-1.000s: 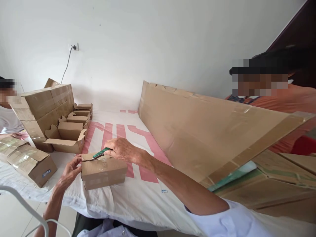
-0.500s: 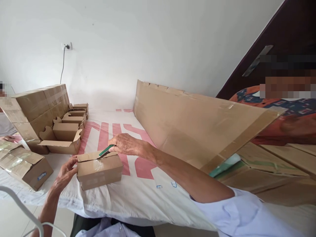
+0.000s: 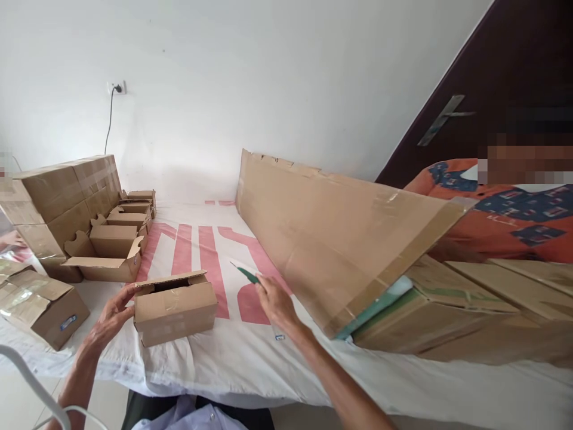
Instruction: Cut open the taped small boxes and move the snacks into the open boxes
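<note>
A small cardboard box (image 3: 174, 307) lies on the white sheet (image 3: 250, 358), its top flap slit and slightly raised. My left hand (image 3: 110, 310) rests against the box's left end, fingers touching its side. My right hand (image 3: 274, 298) is to the right of the box and apart from it. It grips a green utility knife (image 3: 244, 272) whose blade points up and to the left over the red lettering.
Several open small boxes (image 3: 110, 248) and a stack of taped cartons (image 3: 62, 197) stand at the left. One taped box (image 3: 42, 307) sits near the left edge. A long cardboard flap (image 3: 335, 233) rises at the right, a person in an orange shirt (image 3: 501, 209) behind it.
My right hand has drawn the knife off the box top and moved right, away from the box. The flap now stands slightly open. My view has shifted left.
</note>
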`<state>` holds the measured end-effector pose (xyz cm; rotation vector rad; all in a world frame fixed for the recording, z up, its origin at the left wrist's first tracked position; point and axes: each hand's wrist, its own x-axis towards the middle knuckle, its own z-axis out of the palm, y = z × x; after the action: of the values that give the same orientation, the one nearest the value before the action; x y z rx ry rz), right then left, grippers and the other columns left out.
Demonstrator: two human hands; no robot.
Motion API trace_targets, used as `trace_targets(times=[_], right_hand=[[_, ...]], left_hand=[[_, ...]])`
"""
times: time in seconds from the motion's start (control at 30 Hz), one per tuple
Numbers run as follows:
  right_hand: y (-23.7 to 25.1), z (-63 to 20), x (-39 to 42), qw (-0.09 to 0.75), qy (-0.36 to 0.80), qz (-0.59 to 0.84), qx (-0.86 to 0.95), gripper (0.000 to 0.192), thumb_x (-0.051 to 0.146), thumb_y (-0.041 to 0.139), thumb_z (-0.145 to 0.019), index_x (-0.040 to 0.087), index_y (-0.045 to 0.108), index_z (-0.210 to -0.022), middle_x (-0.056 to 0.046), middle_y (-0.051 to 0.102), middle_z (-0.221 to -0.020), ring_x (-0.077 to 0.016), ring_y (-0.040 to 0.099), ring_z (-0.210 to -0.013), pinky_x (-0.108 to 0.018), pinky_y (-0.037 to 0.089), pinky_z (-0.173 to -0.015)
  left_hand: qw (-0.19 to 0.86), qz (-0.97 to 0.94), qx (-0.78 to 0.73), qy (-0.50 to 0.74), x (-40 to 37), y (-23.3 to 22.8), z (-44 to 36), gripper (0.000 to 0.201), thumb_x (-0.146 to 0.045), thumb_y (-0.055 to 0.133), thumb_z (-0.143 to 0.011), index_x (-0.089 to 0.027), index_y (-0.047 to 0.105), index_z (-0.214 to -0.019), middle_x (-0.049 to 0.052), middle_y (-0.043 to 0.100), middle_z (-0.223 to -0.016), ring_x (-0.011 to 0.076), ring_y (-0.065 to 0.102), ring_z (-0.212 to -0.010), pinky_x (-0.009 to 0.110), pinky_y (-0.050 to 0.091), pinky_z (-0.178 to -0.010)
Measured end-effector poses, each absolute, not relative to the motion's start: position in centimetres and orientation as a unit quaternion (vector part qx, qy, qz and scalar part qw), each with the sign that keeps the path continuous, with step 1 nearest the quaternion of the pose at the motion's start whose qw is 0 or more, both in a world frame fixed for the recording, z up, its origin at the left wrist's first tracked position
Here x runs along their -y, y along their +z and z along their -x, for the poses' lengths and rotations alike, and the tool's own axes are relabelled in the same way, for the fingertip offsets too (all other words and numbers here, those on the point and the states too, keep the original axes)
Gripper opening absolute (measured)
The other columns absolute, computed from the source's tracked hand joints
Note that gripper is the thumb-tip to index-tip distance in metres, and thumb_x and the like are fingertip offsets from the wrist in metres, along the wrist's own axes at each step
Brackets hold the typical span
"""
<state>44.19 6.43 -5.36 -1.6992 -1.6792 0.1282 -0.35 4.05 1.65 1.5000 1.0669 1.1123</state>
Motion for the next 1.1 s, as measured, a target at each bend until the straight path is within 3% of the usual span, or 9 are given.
trace_targets(times=[0.13,0.3,0.37,0.47,0.57,0.67,0.83,1.0,1.1], right_hand=[[-11.2,-41.1,-5.6,0.312,0.049,0.709,0.630,0.043,0.028,0.041,-0.099,0.013,0.071,-0.127,-0.019,0.069,-0.103,-0.0344,0.066,-0.099,-0.048,0.054,-0.089],[-6.2,-38.6,-6.1,0.471,0.207,0.538,0.668,0.048,0.048,0.049,-0.104,0.025,0.060,-0.145,-0.015,0.061,-0.144,-0.0313,0.060,-0.131,-0.050,0.051,-0.110],[-3.0,-37.5,-6.5,0.468,0.299,0.450,0.699,0.060,0.060,0.056,-0.101,0.029,0.054,-0.153,-0.011,0.053,-0.158,-0.0299,0.051,-0.145,-0.048,0.045,-0.119],[0.2,-36.2,-7.1,0.380,0.352,0.391,0.761,0.092,0.069,0.078,-0.083,0.031,0.047,-0.161,-0.009,0.034,-0.174,-0.0339,0.027,-0.162,-0.053,0.028,-0.131],[0.9,-35.8,-7.8,0.294,0.374,0.394,0.787,0.128,0.070,0.091,-0.066,0.029,0.030,-0.170,-0.012,0.013,-0.181,-0.0370,0.011,-0.167,-0.056,0.020,-0.133],[0.8,-35.9,-8.7,0.242,0.374,0.398,0.802,0.147,0.071,0.095,-0.057,0.026,0.016,-0.173,-0.015,0.005,-0.181,-0.0384,0.004,-0.167,-0.056,0.015,-0.135],[1.3,-35.7,-9.9,0.167,0.372,0.420,0.811,0.159,0.070,0.096,-0.054,0.019,0.006,-0.174,-0.020,0.002,-0.181,-0.0393,0.003,-0.167,-0.055,0.012,-0.135],[1.0,-35.7,-10.1,0.182,0.329,0.408,0.832,0.146,0.069,0.095,-0.058,0.022,0.017,-0.173,-0.019,0.008,-0.180,-0.0401,0.007,-0.166,-0.056,0.014,-0.134],[1.1,-35.6,-9.9,0.199,0.331,0.396,0.833,0.138,0.063,0.095,-0.060,0.024,0.024,-0.171,-0.019,0.028,-0.175,-0.0401,0.027,-0.161,-0.054,0.027,-0.129]], left_hand=[[0.496,-0.626,-0.427,0.423,-4.1,1.9,1.0,0.073,-0.060,0.088,-0.077,-0.023,0.073,-0.138,0.018,0.059,-0.157,0.0439,0.045,-0.152,0.049,0.050,-0.116],[0.498,-0.654,-0.432,0.371,-4.6,1.4,2.1,0.094,-0.066,0.091,-0.070,-0.026,0.061,-0.150,0.018,0.050,-0.165,0.0455,0.045,-0.152,0.053,0.055,-0.111],[0.488,-0.677,-0.432,0.343,-4.9,1.3,2.3,0.105,-0.068,0.092,-0.066,-0.029,0.054,-0.156,0.017,0.046,-0.168,0.0458,0.045,-0.151,0.056,0.052,-0.113],[0.460,-0.705,-0.443,0.307,-5.2,1.5,2.5,0.122,-0.072,0.092,-0.061,-0.031,0.042,-0.164,0.017,0.037,-0.173,0.0472,0.039,-0.155,0.059,0.048,-0.117],[0.431,-0.727,-0.459,0.273,-5.3,1.8,2.6,0.137,-0.074,0.093,-0.058,-0.032,0.027,-0.170,0.017,0.027,-0.177,0.0473,0.033,-0.158,0.061,0.043,-0.120],[0.404,-0.742,-0.474,0.249,-5.5,2.0,2.5,0.148,-0.072,0.095,-0.055,-0.031,0.016,-0.173,0.018,0.025,-0.177,0.0475,0.036,-0.156,0.062,0.041,-0.121],[0.369,-0.767,-0.481,0.213,-6.6,2.1,2.9,0.148,-0.068,0.095,-0.057,-0.030,0.011,-0.174,0.020,0.041,-0.167,0.0432,0.055,-0.142,0.059,0.049,-0.115],[0.250,-0.819,-0.479,0.191,-7.6,2.2,3.3,0.142,-0.065,0.097,-0.054,-0.026,0.026,-0.171,0.022,0.021,-0.175,0.0476,0.029,-0.159,0.062,0.038,-0.124],[0.247,-0.823,-0.479,0.180,-7.6,2.7,2.8,0.139,-0.062,0.098,-0.054,-0.024,0.030,-0.168,0.023,0.017,-0.176,0.0475,0.025,-0.160,0.063,0.034,-0.126]])
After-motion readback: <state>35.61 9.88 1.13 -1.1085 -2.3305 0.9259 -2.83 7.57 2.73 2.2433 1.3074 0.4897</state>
